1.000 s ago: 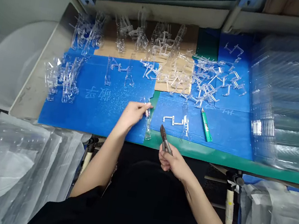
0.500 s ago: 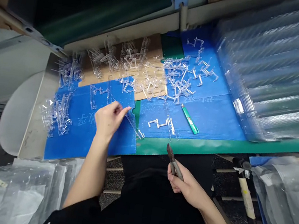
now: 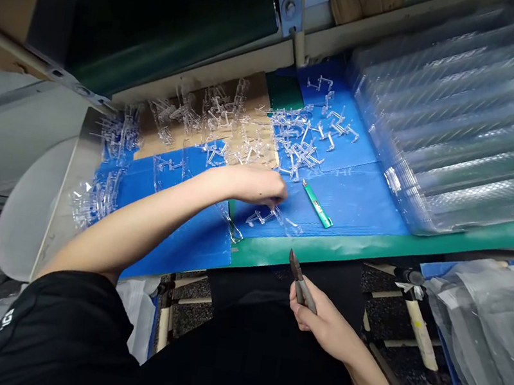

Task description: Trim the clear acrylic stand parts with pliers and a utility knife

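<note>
My left hand [image 3: 265, 186] reaches across the bench with its fingers closed on the upper end of a clear plastic piece [image 3: 287, 222]. Part of that piece is hidden beneath the fingers. A small bracket-like clear part [image 3: 259, 218] is beside it, on the blue sheet [image 3: 357, 202]. In front of the bench edge, my right hand [image 3: 320, 316] grips a pair of side cutters [image 3: 296, 269] by the handles, jaws pointing up and away from me. Another thin clear strip [image 3: 232, 224] lies to the left, near the sheet's edge.
A green utility knife [image 3: 317, 204] lies right of my left hand. Loose clear parts [image 3: 301, 144] are heaped behind, partly on brown cardboard [image 3: 257, 98]. More clear pieces [image 3: 100, 194] stand in rows at left. Stacked ribbed clear trays [image 3: 466, 134] fill the right side.
My left hand has swung right from over the left blue sheet to the clear piece and has closed on it. My right hand with the side cutters has hardly moved.
</note>
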`<state>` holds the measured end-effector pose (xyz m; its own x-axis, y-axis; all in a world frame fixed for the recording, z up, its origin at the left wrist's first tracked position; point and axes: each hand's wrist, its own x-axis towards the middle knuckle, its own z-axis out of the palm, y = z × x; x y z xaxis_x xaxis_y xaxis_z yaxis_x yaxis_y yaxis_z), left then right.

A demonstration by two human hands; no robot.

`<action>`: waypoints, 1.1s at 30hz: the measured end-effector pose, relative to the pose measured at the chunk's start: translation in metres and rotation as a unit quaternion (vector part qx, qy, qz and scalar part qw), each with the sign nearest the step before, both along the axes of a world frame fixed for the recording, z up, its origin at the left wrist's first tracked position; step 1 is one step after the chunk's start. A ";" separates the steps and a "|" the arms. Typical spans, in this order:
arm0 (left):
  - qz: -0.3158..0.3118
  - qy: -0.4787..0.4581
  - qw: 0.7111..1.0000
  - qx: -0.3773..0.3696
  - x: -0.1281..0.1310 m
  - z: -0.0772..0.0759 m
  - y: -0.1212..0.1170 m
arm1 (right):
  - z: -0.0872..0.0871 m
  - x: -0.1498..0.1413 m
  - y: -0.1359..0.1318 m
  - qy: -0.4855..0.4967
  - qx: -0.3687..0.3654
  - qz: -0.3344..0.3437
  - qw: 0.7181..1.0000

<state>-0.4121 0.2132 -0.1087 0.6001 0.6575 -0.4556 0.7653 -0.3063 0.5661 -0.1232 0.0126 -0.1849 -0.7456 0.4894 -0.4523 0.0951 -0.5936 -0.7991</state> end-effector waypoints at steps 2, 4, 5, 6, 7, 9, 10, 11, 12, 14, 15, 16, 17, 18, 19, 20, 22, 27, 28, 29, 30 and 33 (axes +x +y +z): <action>0.049 -0.042 0.998 0.028 -0.018 0.020 -0.016 | 0.006 -0.005 0.004 -0.024 0.040 0.038 0.998; 0.136 -0.095 0.985 0.042 -0.034 0.034 -0.039 | 0.013 -0.014 0.009 -0.041 0.081 0.066 0.994; 0.192 -0.128 0.972 0.037 -0.040 0.037 -0.054 | 0.017 -0.018 0.012 -0.049 0.095 0.073 0.992; 0.248 -0.166 0.954 0.023 -0.043 0.036 -0.070 | 0.021 -0.024 0.015 -0.057 0.105 0.076 0.990; 0.300 -0.208 0.931 0.001 -0.044 0.032 -0.087 | 0.025 -0.029 0.018 -0.066 0.111 0.078 0.989; 0.382 -0.293 0.875 -0.049 -0.041 0.018 -0.121 | 0.034 -0.040 0.023 -0.084 0.120 0.087 0.985; 0.407 -0.328 0.849 -0.070 -0.037 0.009 -0.137 | 0.037 -0.045 0.025 -0.091 0.126 0.095 0.983; 0.425 -0.358 0.827 -0.085 -0.034 0.000 -0.151 | 0.041 -0.049 0.026 -0.096 0.132 0.104 0.981; 0.437 -0.383 0.808 -0.092 -0.031 -0.007 -0.163 | 0.044 -0.053 0.027 -0.097 0.136 0.111 0.980; 0.448 -0.421 0.782 -0.099 -0.028 -0.019 -0.182 | 0.049 -0.061 0.026 -0.093 0.135 0.123 0.979; 0.449 -0.435 0.774 -0.100 -0.027 -0.022 -0.188 | 0.050 -0.064 0.025 -0.089 0.132 0.127 0.979; 0.451 -0.446 0.767 -0.098 -0.028 -0.025 -0.193 | 0.051 -0.066 0.023 -0.088 0.130 0.129 0.979; 0.453 -0.454 0.761 -0.095 -0.030 -0.027 -0.196 | 0.051 -0.068 0.022 -0.090 0.130 0.132 0.979; 0.456 -0.460 0.756 -0.092 -0.032 -0.030 -0.199 | 0.051 -0.070 0.020 -0.096 0.132 0.132 0.978; 0.459 -0.465 0.752 -0.091 -0.035 -0.031 -0.200 | 0.051 -0.072 0.019 -0.101 0.135 0.132 0.977; 0.461 -0.468 0.748 -0.092 -0.038 -0.033 -0.201 | 0.051 -0.073 0.018 -0.105 0.136 0.131 0.976; 0.460 -0.473 0.745 -0.099 -0.042 -0.037 -0.202 | 0.051 -0.075 0.018 -0.108 0.130 0.132 0.977; 0.452 -0.481 0.745 -0.100 -0.047 -0.039 -0.203 | 0.050 -0.081 0.017 -0.100 0.114 0.136 0.979; 0.451 -0.480 0.746 -0.102 -0.047 -0.039 -0.203 | 0.049 -0.082 0.017 -0.098 0.111 0.134 0.980; 0.451 -0.478 0.746 -0.104 -0.047 -0.038 -0.203 | 0.049 -0.083 0.017 -0.096 0.108 0.130 0.981; 0.451 -0.476 0.747 -0.107 -0.047 -0.038 -0.204 | 0.048 -0.084 0.016 -0.093 0.105 0.126 0.982; 0.451 -0.470 0.751 -0.114 -0.046 -0.038 -0.205 | 0.048 -0.085 0.016 -0.086 0.102 0.118 0.984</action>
<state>-0.4585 0.0084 -0.1462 0.0853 0.9585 -0.2722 -0.1662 0.2830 0.9446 -0.2084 0.0291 -0.1366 -0.7699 0.4055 -0.4928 0.3558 -0.3683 -0.8590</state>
